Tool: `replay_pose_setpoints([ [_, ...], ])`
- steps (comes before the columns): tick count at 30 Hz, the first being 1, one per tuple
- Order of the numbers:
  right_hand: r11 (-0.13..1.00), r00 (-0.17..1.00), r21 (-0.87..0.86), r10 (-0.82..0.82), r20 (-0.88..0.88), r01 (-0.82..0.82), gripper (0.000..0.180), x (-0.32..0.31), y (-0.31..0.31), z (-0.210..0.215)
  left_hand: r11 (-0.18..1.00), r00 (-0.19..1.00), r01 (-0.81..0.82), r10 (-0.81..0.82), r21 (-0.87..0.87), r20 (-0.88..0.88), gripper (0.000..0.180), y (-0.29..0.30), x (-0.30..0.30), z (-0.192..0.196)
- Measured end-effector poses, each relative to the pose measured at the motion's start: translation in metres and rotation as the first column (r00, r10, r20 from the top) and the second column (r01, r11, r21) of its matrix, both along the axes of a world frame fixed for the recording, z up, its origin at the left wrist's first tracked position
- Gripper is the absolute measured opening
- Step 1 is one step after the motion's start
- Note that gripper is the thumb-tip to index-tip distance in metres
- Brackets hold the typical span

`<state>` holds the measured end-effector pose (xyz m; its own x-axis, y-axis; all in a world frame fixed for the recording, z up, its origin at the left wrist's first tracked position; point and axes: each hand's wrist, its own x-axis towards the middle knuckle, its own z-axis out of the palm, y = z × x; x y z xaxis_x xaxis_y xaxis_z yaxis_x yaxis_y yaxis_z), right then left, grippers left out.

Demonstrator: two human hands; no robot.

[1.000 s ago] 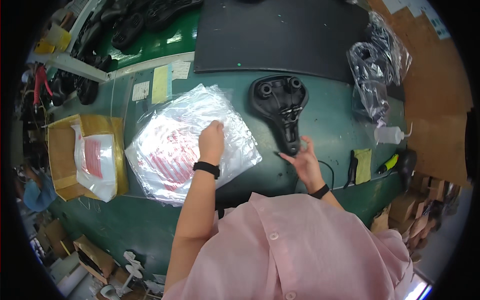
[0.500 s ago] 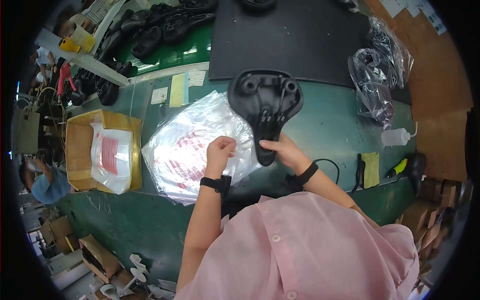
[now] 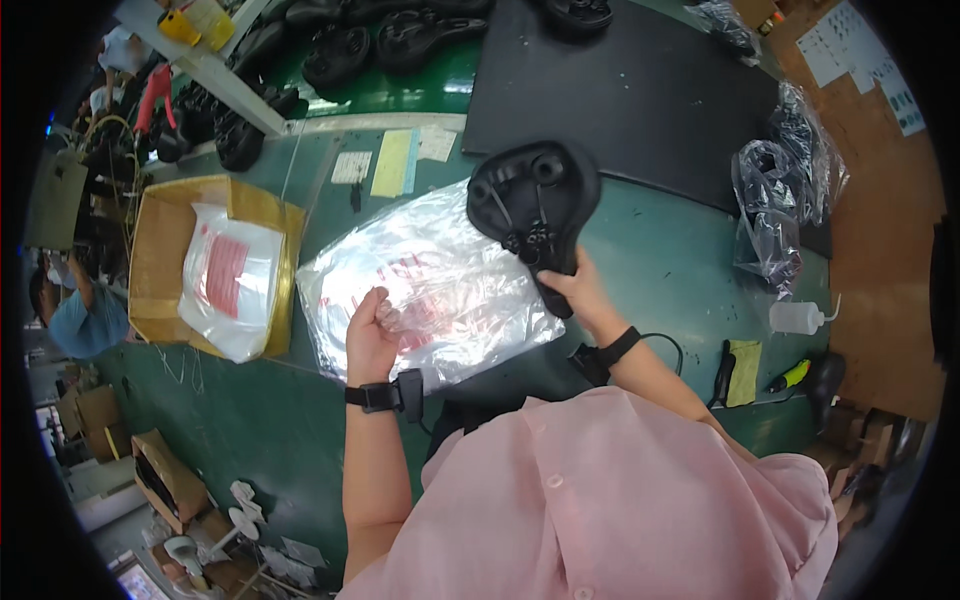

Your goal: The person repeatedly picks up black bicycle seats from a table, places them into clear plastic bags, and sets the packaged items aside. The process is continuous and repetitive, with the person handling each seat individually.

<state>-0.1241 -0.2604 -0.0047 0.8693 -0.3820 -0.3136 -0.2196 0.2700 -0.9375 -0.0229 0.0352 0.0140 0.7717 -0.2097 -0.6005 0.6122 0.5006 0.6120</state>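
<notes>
We are gripping the black moulded bicycle saddle [image 3: 530,200] by its narrow nose in our right hand [image 3: 585,292], over the edge of the clear, red-printed plastic bags [image 3: 450,300]; whether our separate left hand [image 3: 371,338] is pinching them, we cannot tell. The saddle is probably feeling light, stiff and secure there.

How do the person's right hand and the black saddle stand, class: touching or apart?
Touching. The head view shows the right hand gripping the black saddle by its narrow end, the thumb lying across the underside.
</notes>
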Motion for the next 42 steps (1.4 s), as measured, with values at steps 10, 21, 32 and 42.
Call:
replay_pose_setpoints([
  [10,0.310,0.842,-0.911,0.536,-0.069,-0.272,0.052,-0.010,0.009,0.055,0.939,0.968,-0.153,0.081,0.307,0.236,0.023,-0.050,0.004,-0.013],
  [21,0.924,0.895,0.078,0.383,-0.228,-0.375,0.056,-0.017,0.019,0.033,0.530,0.208,0.097,-0.838,0.842,0.504,0.022,-0.063,-0.040,0.066],
  [32,0.993,0.992,-0.089,-0.073,0.101,0.083,0.032,0.026,-0.128,0.073,0.590,0.115,0.450,-0.783,0.670,0.612,0.035,-0.113,-0.011,0.062],
  [42,0.600,0.934,-0.721,-0.145,0.327,0.346,0.046,0.331,-0.319,0.035,0.435,0.491,0.125,-0.808,0.892,0.325,0.012,-0.053,0.038,-0.069],
])
